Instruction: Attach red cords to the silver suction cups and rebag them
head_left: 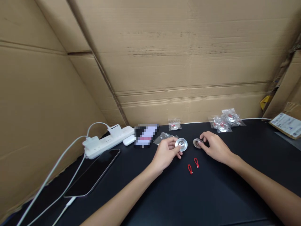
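Several white cables [70, 201]: led across the near left corner of the worktop [225, 201], one being plugged into the tablet's near edge.
Tablet [94, 174]: laid flat, dark screen up, toward the left edge.
Power strip [101, 145]: set slantwise by the far left corner, with white adapters [115, 130] fitted into it.
White case [129, 140]: placed just beside the strip's right end.
Blurred item [146, 135]: masked by pixels near the far edge; what it is cannot be told.
Clear bag [162, 137]: crumpled, partly hidden by the left hand.
Left hand [166, 152]: closed on a metal disc, which is pinched by its rim between thumb and fingers.
Bagged disc [175, 126]: laid at the far edge, behind the left hand.
Left metal disc [182, 142]: held face up, its central hole shown.
Two red loops [189, 169]: laid side by side, apart, nearer the near edge than the discs.
Right metal disc [196, 142]: gripped at its right rim; whether it is lifted cannot be told.
Right hand [214, 147]: thumb and fingers clasped on that disc.
Bagged discs [222, 126]: heaped at the far edge, right of centre.
Labelled parcel [285, 124]: rested at the far right corner.
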Tool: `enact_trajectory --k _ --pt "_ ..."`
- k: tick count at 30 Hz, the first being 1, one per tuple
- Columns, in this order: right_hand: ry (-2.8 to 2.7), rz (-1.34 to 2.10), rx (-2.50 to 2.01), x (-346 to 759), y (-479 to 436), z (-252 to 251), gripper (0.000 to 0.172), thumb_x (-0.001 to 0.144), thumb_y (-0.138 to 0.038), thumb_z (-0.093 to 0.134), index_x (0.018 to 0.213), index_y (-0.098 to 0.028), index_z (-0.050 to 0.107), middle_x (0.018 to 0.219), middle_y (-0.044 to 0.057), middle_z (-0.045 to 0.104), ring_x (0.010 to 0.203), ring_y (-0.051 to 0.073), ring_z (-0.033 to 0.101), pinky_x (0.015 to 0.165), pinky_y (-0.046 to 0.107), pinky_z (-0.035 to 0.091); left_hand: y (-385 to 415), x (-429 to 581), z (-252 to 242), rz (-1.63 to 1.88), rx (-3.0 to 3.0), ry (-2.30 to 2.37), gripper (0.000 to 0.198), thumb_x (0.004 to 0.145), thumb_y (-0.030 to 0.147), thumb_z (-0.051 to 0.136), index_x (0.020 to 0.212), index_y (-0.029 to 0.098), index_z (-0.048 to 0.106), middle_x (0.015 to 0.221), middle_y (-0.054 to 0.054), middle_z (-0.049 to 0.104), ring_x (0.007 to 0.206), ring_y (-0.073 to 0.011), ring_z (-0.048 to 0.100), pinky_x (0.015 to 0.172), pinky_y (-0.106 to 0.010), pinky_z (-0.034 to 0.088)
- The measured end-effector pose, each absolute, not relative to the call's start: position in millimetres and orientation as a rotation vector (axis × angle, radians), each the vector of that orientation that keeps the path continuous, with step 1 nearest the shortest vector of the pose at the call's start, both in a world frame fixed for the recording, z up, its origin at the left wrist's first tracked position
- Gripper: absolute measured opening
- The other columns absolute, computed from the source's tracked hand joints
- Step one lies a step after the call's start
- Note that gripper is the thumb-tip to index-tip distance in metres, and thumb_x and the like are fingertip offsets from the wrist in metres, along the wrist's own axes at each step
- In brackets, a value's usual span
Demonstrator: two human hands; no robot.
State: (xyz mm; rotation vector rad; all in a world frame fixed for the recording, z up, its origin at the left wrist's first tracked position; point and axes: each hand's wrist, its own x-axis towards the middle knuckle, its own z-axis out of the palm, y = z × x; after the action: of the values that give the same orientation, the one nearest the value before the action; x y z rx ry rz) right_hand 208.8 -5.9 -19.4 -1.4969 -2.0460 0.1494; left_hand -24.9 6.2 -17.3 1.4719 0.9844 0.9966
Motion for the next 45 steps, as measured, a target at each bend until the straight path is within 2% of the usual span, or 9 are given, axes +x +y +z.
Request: enact_trajectory --k 6,11,15,20,24,28,36,41,45 --pt "-2.218 0.221 -1.159 189 -29 2 0.012 0.092 -0.025 0.055 0.087 -0.020 0.064 0.084 0.005 0.058 0.080 0.018 0.057 0.073 0.031 0.045 3 -25 -12 1.008 1.331 0.950 0.020 0.074 0.027 0.075 0.078 0.012 0.063 0.066 -0.005 0.068 0.059 -0.0170 0.068 0.060 -0.031 0.058" --pt "-2.522 0.282 -1.013 168 -48 9 0.021 0.083 -0.039 0.071 0.080 -0.019 0.066 0.083 0.005 0.058 0.083 0.021 0.054 0.072 0.032 0.044 3 -25 -10 1.042 1.257 0.976 0.026 0.078 0.036 0.074 0.081 0.011 0.065 0.073 -0.007 0.071 0.062 -0.0191 0.071 0.065 -0.033 0.059" --pt "-2.609 0.326 -0.975 168 -51 8 0.007 0.088 -0.023 0.063 0.083 -0.019 0.064 0.087 0.005 0.059 0.086 0.020 0.054 0.073 0.030 0.045 1 -24 -8 1.045 1.202 0.970 0.027 0.080 0.038 0.071 0.082 0.011 0.066 0.083 -0.010 0.073 0.071 -0.0213 0.073 0.072 -0.035 0.060" --pt "-2.612 0.368 -0.953 168 -53 13 0.010 0.092 -0.014 0.053 0.083 -0.018 0.056 0.089 0.006 0.059 0.085 0.020 0.053 0.076 0.032 0.045 0 -23 -5 1.044 1.175 0.970 0.020 0.080 0.030 0.072 0.081 0.011 0.066 0.080 -0.008 0.071 0.072 -0.0209 0.072 0.074 -0.035 0.059" --pt "-2.366 0.556 -1.003 167 -51 13 0.010 0.097 -0.018 0.044 0.088 -0.020 0.050 0.084 0.004 0.059 0.075 0.017 0.055 0.066 0.029 0.045 0 -23 -4 1.035 1.161 0.956 0.017 0.078 0.026 0.074 0.085 0.012 0.068 0.086 -0.009 0.073 0.073 -0.0201 0.072 0.080 -0.037 0.059" --pt "-1.958 0.832 -1.043 171 -40 6 0.015 0.100 -0.029 0.043 0.089 -0.021 0.050 0.066 -0.003 0.057 0.055 0.012 0.053 0.054 0.024 0.042 -2 -22 -2 1.022 1.188 0.925 0.023 0.076 0.027 0.077 0.091 0.011 0.070 0.089 -0.010 0.075 0.078 -0.0230 0.073 0.086 -0.041 0.058" --pt "-1.674 0.917 -1.024 174 -24 -11 0.018 0.088 -0.034 0.063 0.088 -0.018 0.071 0.073 0.003 0.065 0.063 0.015 0.058 0.059 0.027 0.049 -8 -22 1 0.967 1.205 0.832 0.031 0.079 0.029 0.076 0.102 0.010 0.071 0.098 -0.013 0.075 0.086 -0.0252 0.074 0.095 -0.045 0.054" --pt "-1.604 1.004 -0.970 171 -24 -13 0.020 0.084 -0.033 0.068 0.095 -0.017 0.070 0.072 0.004 0.069 0.061 0.016 0.065 0.061 0.031 0.055 -11 -20 3 0.938 1.220 0.778 0.030 0.079 0.028 0.076 0.103 0.011 0.072 0.100 -0.013 0.075 0.089 -0.0250 0.073 0.095 -0.043 0.055" --pt "-1.618 0.951 -1.019 173 -25 -12 0.018 0.084 -0.033 0.069 0.090 -0.016 0.067 0.071 0.004 0.071 0.064 0.019 0.070 0.065 0.033 0.059 -12 -20 3 0.922 1.222 0.742 0.033 0.079 0.028 0.076 0.107 0.010 0.072 0.101 -0.014 0.075 0.093 -0.0262 0.072 0.096 -0.042 0.054"
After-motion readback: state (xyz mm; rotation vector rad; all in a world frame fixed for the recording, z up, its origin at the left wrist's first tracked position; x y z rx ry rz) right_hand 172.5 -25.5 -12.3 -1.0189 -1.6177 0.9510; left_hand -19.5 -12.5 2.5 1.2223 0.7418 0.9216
